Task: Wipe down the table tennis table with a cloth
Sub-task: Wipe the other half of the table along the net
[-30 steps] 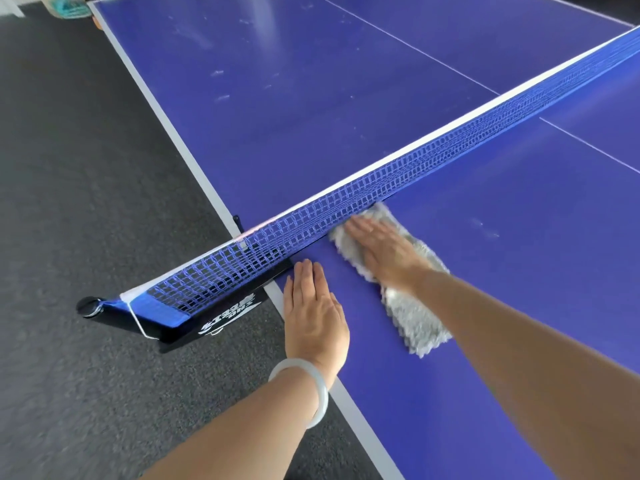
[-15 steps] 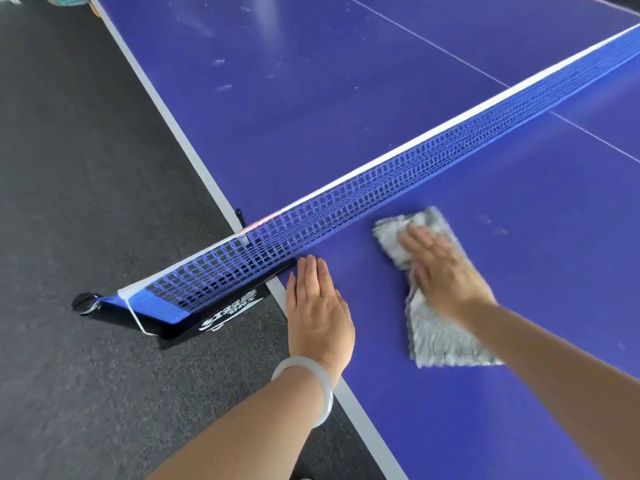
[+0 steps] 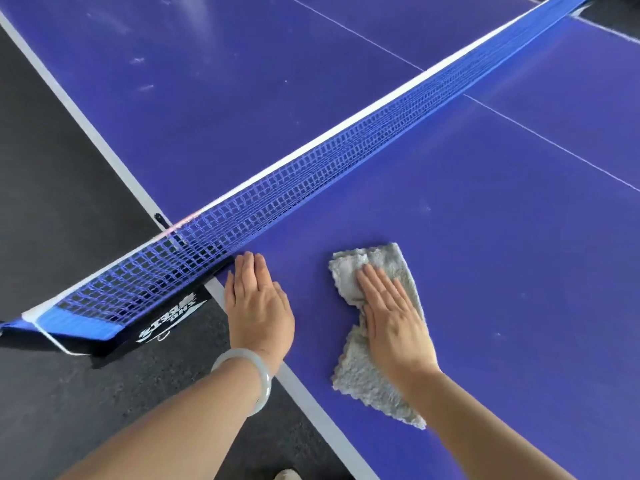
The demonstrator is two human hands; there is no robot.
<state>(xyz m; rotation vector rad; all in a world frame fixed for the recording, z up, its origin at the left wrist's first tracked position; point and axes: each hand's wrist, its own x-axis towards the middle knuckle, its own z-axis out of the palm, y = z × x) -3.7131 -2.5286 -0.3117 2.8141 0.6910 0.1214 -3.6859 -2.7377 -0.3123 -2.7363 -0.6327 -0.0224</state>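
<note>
The blue table tennis table (image 3: 502,278) fills most of the head view. A grey fluffy cloth (image 3: 389,263) lies crumpled on the table's near half, a short way from the net (image 3: 311,181). My right hand (image 3: 391,320) lies flat on top of the cloth, fingers together, pressing it onto the surface. My left hand (image 3: 258,306), with a pale bangle at the wrist, rests flat on the table's corner by the white side edge, its fingertips almost at the base of the net.
The black net clamp (image 3: 166,327) sticks out past the table's side over the dark carpet floor (image 3: 52,202). White smudges (image 3: 138,60) mark the far half beyond the net. A white centre line (image 3: 554,147) crosses the table. A shoe tip (image 3: 287,474) shows at the bottom.
My right hand has slid the cloth away from the net's base, out over the near half and back toward me. The left hand has stayed in place.
</note>
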